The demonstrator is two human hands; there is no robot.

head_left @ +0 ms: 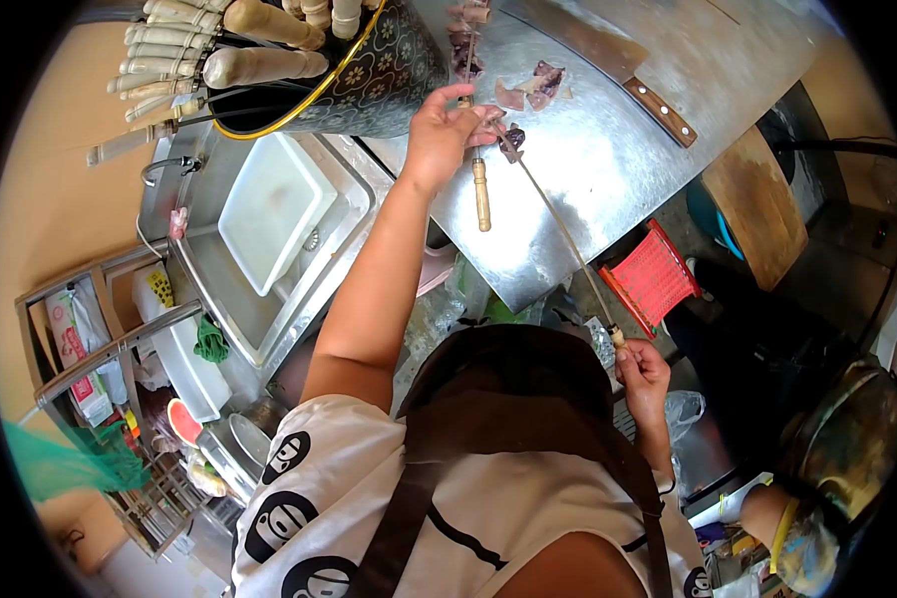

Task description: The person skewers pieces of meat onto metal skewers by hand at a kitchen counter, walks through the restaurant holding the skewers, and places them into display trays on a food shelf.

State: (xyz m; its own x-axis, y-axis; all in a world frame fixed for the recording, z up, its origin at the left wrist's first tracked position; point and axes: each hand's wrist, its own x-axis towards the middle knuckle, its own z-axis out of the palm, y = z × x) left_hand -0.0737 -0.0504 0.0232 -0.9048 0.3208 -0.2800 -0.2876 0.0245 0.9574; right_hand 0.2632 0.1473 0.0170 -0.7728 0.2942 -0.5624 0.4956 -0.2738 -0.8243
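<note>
My left hand (pixel 447 130) reaches out over the steel table (pixel 608 189) and pinches a dark piece of meat (pixel 512 140) at the tip of a long thin metal skewer (pixel 566 234). Close to my body, my right hand (pixel 644 375) grips that skewer's handle end. Under my left hand lies a second skewer with a wooden handle (pixel 481 195), with meat threaded on its far end (pixel 465 40). A few loose meat pieces (pixel 534 86) sit on the table just beyond.
A cleaver (pixel 658 108) lies on the table at the right. A patterned pot (pixel 379 70) holds several wooden-handled skewers. At the left is a sink with a white tray (pixel 274 204). A red basket (pixel 654 275) and a wooden board (pixel 759 204) stand below the table's edge.
</note>
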